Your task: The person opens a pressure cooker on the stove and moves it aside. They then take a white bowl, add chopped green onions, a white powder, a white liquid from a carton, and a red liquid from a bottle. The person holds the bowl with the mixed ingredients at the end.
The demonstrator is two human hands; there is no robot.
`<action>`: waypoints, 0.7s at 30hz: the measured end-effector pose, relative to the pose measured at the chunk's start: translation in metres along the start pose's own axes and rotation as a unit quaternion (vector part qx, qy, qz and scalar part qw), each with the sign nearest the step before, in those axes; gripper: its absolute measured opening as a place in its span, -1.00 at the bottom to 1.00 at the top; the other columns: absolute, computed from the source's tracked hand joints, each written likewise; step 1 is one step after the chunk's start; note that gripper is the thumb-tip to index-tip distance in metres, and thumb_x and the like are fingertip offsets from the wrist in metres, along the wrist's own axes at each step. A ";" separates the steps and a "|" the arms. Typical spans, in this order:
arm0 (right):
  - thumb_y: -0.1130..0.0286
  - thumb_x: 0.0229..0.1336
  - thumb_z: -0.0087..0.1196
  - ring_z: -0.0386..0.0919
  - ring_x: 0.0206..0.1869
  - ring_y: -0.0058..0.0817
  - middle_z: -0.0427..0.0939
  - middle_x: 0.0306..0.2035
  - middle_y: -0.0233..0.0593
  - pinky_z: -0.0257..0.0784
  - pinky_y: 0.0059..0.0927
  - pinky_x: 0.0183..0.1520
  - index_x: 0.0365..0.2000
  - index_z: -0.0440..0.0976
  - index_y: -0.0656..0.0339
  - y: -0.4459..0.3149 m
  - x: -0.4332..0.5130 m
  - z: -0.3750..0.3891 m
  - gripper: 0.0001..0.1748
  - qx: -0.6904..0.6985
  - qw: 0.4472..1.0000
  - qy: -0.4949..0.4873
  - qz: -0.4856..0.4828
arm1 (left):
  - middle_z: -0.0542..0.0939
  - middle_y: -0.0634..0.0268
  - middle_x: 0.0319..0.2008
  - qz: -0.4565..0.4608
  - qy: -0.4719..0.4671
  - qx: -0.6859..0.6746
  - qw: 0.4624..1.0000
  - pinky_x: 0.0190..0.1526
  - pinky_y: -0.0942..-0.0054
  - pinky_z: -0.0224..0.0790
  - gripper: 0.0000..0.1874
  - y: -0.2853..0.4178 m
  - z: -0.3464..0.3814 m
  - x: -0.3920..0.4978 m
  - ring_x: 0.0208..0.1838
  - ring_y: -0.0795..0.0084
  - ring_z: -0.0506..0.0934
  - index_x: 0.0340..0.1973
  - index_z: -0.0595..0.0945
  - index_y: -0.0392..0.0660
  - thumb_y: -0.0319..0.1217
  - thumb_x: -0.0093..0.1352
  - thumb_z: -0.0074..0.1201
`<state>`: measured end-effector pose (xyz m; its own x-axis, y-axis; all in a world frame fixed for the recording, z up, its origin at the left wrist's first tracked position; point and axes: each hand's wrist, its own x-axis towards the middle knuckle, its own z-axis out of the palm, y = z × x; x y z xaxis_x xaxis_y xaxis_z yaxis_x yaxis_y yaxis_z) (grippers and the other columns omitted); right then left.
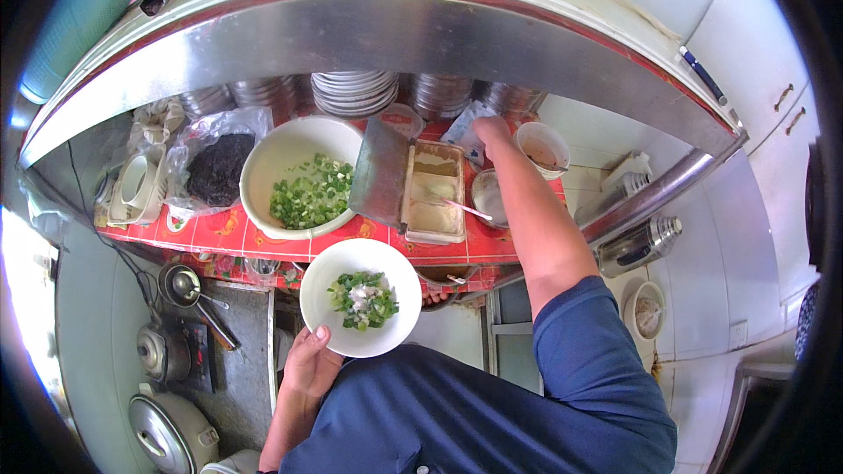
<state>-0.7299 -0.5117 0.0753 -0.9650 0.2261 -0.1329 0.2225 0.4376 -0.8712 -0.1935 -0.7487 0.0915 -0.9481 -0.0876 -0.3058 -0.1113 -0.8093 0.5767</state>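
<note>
My left hand (309, 359) grips the lower left rim of a white bowl (323, 303), thumb on the edge. Inside lie chopped green onions (385, 309) with a pale seasoning heaped on top. Stretched toward the back of the red-patterned shelf, my right hand (490, 128) is at a white and blue plastic packet (464, 131); its fingers are mostly hidden. Below that forearm sits a round metal bowl (484, 191). To its left, a seasoning box (435, 234) with its lid (379, 171) raised holds powders and a light-handled spoon (471, 209).
A large cream basin (260, 171) of chopped green onions stands beside a plastic bag of dark food (220, 168). Stacked plates (354, 92) line the back. A steel-fronted ledge (395, 29) overhangs the shelf. At right are a white tub (543, 145) and a metal thermos (639, 247).
</note>
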 end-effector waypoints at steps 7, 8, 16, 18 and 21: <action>0.44 0.28 0.17 0.76 -0.14 -0.05 0.78 -0.12 0.10 0.57 0.03 -0.15 -0.15 0.71 0.41 0.078 0.106 -0.013 -0.74 0.001 0.998 0.064 0.008 | 0.57 -0.01 0.47 -0.013 -0.018 0.000 1.000 0.59 -0.01 0.32 -0.14 0.003 -0.007 0.010 0.51 0.04 0.54 0.54 0.37 -0.36 -0.20 0.47 0.42; 0.44 0.28 0.17 0.76 -0.15 -0.04 0.78 -0.13 0.11 0.57 0.03 -0.15 -0.15 0.71 0.40 0.072 0.098 -0.010 -0.75 -0.023 0.997 0.068 0.014 | 0.57 -0.01 0.47 -0.013 -0.018 0.001 1.000 0.59 0.00 0.32 -0.14 0.003 -0.008 0.010 0.51 0.04 0.54 0.54 0.37 -0.36 -0.19 0.47 0.42; 0.33 0.42 0.08 0.65 0.19 0.39 0.67 0.08 0.47 0.53 0.23 0.22 0.07 0.51 0.43 -0.003 -0.036 -0.026 -0.62 -0.046 0.980 0.120 -0.151 | 0.57 -0.01 0.47 -0.018 -0.022 0.007 1.000 0.58 -0.01 0.33 -0.14 0.005 0.004 0.008 0.52 0.04 0.54 0.54 0.37 -0.35 -0.19 0.48 0.42; 0.25 0.48 0.09 0.62 0.20 0.39 0.67 0.07 0.46 0.50 0.29 0.25 0.08 0.45 0.42 -0.027 -0.066 -0.036 -0.59 -0.114 0.967 0.148 -0.175 | 0.57 -0.01 0.47 -0.018 -0.022 0.010 1.000 0.58 -0.01 0.33 -0.15 0.004 0.005 0.009 0.52 0.04 0.54 0.54 0.37 -0.34 -0.20 0.48 0.41; 0.25 0.51 0.10 0.64 0.17 0.37 0.69 0.04 0.40 0.49 0.28 0.21 0.05 0.45 0.40 -0.030 -0.080 -0.049 -0.62 -0.055 0.949 0.189 -0.248 | 0.58 -0.01 0.46 -0.024 -0.027 0.009 0.999 0.58 -0.02 0.33 -0.16 0.001 0.003 0.012 0.52 0.04 0.54 0.54 0.37 -0.33 -0.21 0.49 0.41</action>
<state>-0.6528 -0.4998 0.1350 -0.8411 0.2554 0.4768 -0.2122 0.6550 -0.7252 -0.2060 -0.7488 0.0910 -0.9558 -0.0170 -0.2936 -0.1628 -0.8009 0.5762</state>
